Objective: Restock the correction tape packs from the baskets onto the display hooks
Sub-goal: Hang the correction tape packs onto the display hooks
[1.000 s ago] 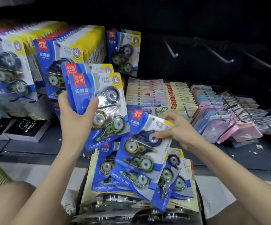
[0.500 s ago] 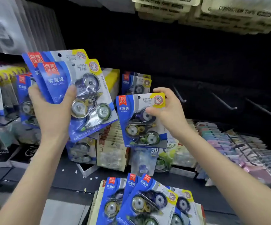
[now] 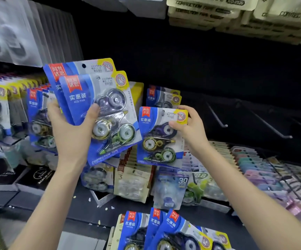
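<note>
**A:** Pinching a single pack by its upper right corner with the right hand, thumb pressed on the front, centre of frame. Gripping two fanned packs in the left hand, centre left.

**B:** Changed since a second ago?

**A:** Lifted off the pile of packs at bottom centre, up to the hung packs just behind. Likely ready to thread on.

**B:** Anything hidden?

**A:** Can't see the hook under those hung packs. Losing the pile to the bottom edge. Barely making out the empty hooks, dim at right.
</note>
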A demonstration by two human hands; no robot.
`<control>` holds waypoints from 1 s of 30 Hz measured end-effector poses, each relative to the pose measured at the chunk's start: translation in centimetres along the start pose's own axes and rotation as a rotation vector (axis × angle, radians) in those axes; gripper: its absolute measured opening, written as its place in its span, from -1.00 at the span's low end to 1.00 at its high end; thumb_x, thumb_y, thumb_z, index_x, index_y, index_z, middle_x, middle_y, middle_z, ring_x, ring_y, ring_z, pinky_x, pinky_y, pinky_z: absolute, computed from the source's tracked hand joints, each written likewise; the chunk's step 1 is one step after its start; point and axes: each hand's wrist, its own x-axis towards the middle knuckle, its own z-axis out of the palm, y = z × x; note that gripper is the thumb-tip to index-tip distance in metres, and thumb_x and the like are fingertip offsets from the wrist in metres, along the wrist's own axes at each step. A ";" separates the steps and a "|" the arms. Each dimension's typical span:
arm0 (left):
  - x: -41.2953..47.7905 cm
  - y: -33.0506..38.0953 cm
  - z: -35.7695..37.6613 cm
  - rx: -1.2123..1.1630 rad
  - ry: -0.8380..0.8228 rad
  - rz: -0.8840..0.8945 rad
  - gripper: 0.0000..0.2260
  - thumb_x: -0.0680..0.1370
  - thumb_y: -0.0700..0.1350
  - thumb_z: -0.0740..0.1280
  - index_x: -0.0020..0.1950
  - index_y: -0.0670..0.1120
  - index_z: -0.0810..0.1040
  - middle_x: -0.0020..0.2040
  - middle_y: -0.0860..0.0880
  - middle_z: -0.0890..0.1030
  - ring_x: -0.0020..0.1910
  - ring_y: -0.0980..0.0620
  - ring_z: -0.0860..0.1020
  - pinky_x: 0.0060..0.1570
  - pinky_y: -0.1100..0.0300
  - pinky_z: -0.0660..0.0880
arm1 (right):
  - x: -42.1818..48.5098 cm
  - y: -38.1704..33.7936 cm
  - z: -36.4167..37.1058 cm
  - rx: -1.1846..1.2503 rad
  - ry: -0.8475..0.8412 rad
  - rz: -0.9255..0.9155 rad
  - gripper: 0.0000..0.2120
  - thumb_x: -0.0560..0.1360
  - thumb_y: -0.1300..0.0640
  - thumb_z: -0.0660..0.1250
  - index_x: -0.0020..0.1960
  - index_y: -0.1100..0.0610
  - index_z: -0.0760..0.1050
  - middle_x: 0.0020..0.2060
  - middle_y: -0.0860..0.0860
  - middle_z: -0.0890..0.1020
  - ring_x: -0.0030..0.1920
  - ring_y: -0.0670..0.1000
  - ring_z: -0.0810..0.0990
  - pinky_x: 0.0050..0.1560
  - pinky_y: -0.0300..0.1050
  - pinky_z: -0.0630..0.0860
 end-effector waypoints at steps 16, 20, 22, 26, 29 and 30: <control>3.3 -2.1 2.5 -0.031 -0.086 -0.060 -0.54 0.36 0.11 0.54 0.13 0.15 0.38 -0.01 0.17 0.68 0.01 0.09 0.65 0.17 -0.07 0.56 | 14.6 6.0 2.5 -0.046 0.282 -0.027 -0.54 0.48 0.31 0.43 0.34 0.14 0.43 0.17 0.04 0.59 0.17 0.00 0.55 0.13 -0.17 0.48; 3.5 -2.2 2.4 -0.067 -0.081 -0.083 -0.51 0.29 0.16 0.49 0.14 0.14 0.39 0.00 0.15 0.68 0.00 0.04 0.65 0.19 -0.18 0.54 | 15.7 7.2 2.4 -0.068 0.256 0.017 -0.57 0.52 0.23 0.42 0.36 0.12 0.45 0.22 0.04 0.60 0.23 0.04 0.56 0.16 -0.14 0.47; 3.4 -2.0 2.3 -0.068 -0.076 -0.091 -0.51 0.30 0.16 0.49 0.14 0.12 0.39 0.01 0.13 0.68 0.02 0.02 0.65 0.18 -0.21 0.53 | 15.3 7.1 2.3 -0.104 0.235 0.062 -0.53 0.55 0.18 0.39 0.42 0.09 0.39 0.24 0.06 0.59 0.23 0.06 0.56 0.15 -0.12 0.49; 2.8 -1.3 1.9 -0.077 -0.052 -0.079 -0.53 0.34 0.12 0.54 0.12 0.11 0.40 0.05 0.10 0.68 0.07 -0.04 0.65 0.16 -0.21 0.55 | 11.8 3.9 1.2 -0.160 0.364 0.106 -0.34 0.55 -0.08 0.35 0.55 0.07 0.20 0.26 0.04 0.54 0.29 0.06 0.51 0.15 -0.16 0.44; 1.9 -0.4 1.3 -0.097 -0.025 -0.025 -0.59 0.39 -0.04 0.51 0.12 0.10 0.39 -0.01 0.17 0.68 0.00 0.10 0.66 0.10 -0.03 0.60 | 6.1 -1.6 1.1 -0.083 0.347 -0.108 -0.55 0.57 -0.09 0.31 0.40 0.07 0.41 0.03 -0.21 0.54 0.09 -0.23 0.54 -0.06 -0.44 0.41; 1.6 -0.2 1.1 -0.108 -0.024 -0.010 -0.61 0.39 -0.08 0.47 0.12 0.10 0.39 -0.02 0.18 0.68 -0.02 0.12 0.66 0.08 0.02 0.61 | 4.2 -3.4 1.4 -0.093 0.290 -0.198 -0.62 0.57 -0.07 0.33 0.33 0.05 0.47 -0.01 -0.22 0.55 0.02 -0.29 0.54 -0.06 -0.47 0.43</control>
